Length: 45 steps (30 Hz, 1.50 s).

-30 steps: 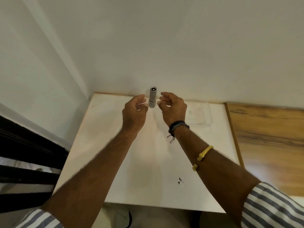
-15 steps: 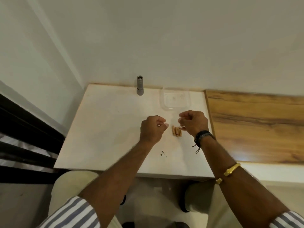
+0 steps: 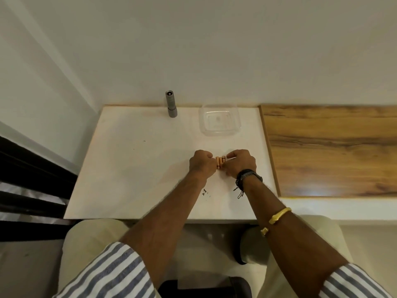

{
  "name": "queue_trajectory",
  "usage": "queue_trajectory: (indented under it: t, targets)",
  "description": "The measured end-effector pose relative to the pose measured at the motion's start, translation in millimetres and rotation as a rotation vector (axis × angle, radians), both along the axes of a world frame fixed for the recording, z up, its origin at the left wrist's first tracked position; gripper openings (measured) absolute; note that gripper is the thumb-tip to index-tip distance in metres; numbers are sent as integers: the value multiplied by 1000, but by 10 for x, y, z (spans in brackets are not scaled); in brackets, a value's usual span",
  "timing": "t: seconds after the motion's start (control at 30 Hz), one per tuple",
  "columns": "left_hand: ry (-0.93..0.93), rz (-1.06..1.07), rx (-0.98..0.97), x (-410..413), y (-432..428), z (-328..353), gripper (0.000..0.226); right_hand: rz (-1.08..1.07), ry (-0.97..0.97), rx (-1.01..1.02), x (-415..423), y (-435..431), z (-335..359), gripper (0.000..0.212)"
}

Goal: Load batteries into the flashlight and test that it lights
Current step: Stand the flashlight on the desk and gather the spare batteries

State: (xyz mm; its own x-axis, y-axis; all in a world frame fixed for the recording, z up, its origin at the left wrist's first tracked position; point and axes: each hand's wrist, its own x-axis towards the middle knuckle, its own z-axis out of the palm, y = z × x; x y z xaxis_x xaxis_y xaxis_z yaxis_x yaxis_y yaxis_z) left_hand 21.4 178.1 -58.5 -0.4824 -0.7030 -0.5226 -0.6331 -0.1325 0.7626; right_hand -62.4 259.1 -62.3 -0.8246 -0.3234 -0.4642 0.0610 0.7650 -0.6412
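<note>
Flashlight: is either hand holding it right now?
No: the flashlight stands untouched at the far table edge; the left hand and right hand are at the batteries.

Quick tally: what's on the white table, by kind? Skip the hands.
flashlight: 1
clear plastic container: 1
batteries: 2 in view, any others hidden
Total: 4 in view

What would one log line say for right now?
left hand: grips batteries | right hand: grips batteries | flashlight: upright at far edge of table, untouched | stage: batteries not yet loaded
</note>
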Motion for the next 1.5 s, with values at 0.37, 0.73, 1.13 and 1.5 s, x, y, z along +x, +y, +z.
queue_trajectory:
  t: [0.37,0.73,1.13,1.5]
  targets:
    - [-35,-49,-65,18,18,-80,22,-9,-24,6,71,-24,-55,20]
    - [210,97,148,85,-54,-50,28,-117,-206,-262,30,-34,-30,19]
    - [249,-87,-242,-324,-575,440,18,-222,-476,-732,-344,-377,383,15]
    - [207,223,-243,-601,-950,247,21,-394,-334,-452,-992,-1054,254,21]
